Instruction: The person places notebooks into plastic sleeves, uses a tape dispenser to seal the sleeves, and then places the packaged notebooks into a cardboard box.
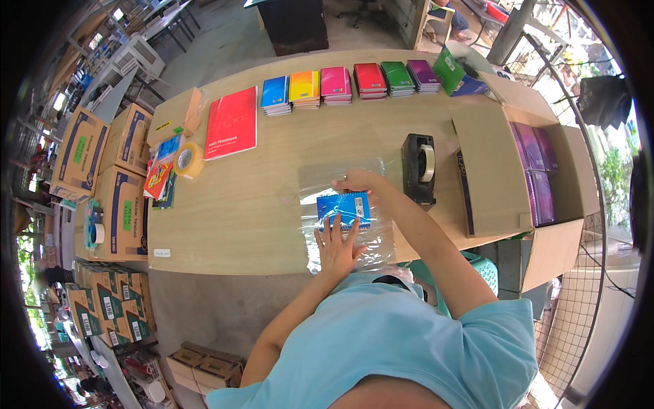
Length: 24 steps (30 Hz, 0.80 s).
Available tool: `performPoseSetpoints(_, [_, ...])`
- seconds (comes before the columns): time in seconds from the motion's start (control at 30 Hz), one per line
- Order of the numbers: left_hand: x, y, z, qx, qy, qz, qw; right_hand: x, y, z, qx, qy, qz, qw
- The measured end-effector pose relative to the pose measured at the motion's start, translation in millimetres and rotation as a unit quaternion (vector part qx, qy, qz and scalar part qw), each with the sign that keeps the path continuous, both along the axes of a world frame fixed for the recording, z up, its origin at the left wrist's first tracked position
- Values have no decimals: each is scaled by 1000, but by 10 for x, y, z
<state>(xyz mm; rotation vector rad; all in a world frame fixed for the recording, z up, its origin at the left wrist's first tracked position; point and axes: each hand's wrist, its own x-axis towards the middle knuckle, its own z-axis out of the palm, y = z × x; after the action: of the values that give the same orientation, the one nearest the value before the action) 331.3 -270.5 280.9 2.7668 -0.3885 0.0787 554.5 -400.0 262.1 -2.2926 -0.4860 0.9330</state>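
A small blue spiral notebook [346, 202] lies sideways in a clear plastic bag [379, 240] near the table's front edge. My left hand [334, 249] rests on it, fingers spread over its lower part. At the notebook's far edge is my right hand [359, 180], its fingers curled together and pointing left at the plastic; the fingertips are partly hidden. A black tape dispenser [417, 169] with a roll of tape stands to the right of my right hand.
Small notebook stacks, such as a blue one [276, 92], line the table's [225, 225] far side. A red notebook [232, 123] and a tape roll [189, 160] lie left. An open carton [501, 174] of purple notebooks stands right; closed cartons [122, 211] are stacked left.
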Motion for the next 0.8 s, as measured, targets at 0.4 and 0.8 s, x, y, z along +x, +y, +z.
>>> performPoseSetpoints(0.4, [-169, 34, 4, -12, 33, -17, 999, -65, -110, -493, -24, -181, -139, 973])
performPoseSetpoints(0.8, [-198, 0, -109, -17, 34, 8, 999, -72, -72, -226, 34, -473, -107, 874])
